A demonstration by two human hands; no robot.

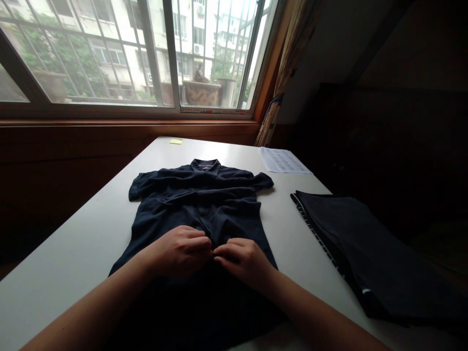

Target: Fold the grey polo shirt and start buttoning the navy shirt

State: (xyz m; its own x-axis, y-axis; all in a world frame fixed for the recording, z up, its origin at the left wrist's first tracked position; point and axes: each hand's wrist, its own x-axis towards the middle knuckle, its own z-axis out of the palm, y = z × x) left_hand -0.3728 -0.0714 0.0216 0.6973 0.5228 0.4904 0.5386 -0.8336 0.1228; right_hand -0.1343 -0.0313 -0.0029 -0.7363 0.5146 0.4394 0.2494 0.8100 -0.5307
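Observation:
A dark navy short-sleeved shirt lies front up on the white table, its collar toward the window and its hem toward me. Wrinkles run across the chest. My left hand is closed on the front placket around the middle of the shirt. Right beside it, my right hand pinches the same placket edge between thumb and fingers. The fingertips of both hands almost meet. Whether a button lies between them is too small and dark to tell. The lower part of the shirt is in deep shadow.
Folded dark cloth with a white-marked edge lies on the right side of the white table. Printed paper sheets rest at the far right corner, a yellow note at the far edge. Beyond stand a barred window and a tied curtain.

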